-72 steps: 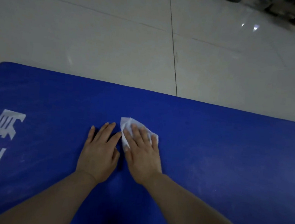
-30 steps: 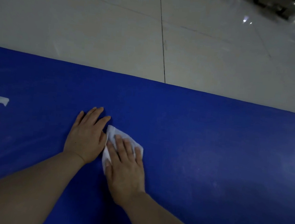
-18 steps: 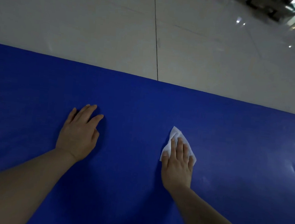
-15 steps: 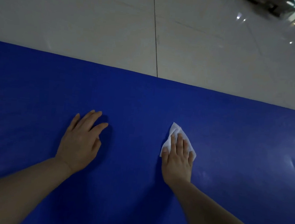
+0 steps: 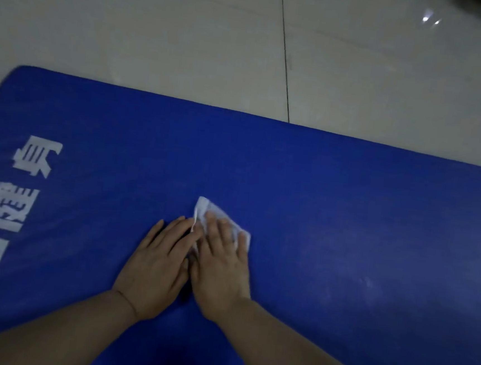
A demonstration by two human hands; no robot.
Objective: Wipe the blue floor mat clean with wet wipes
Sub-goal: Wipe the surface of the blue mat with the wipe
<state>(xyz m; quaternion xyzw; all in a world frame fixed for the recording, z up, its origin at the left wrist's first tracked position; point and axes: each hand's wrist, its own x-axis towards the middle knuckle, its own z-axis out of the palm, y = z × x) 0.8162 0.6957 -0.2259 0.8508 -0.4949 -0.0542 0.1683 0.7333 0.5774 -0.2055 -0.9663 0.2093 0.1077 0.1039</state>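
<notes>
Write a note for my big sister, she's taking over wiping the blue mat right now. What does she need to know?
Right hand: flat, fingers straight, pressing the crumpled white wet wipe onto the blue foam floor mat.
Left hand: flat on the mat, right beside the right hand, holding nothing.
The wipe sits about mid-mat, right of the white printed lettering.
Done: can't tell which parts are already wiped.
Left: pale smudges show on the mat's right side, so wipe there next, then likely the rest.
</notes>
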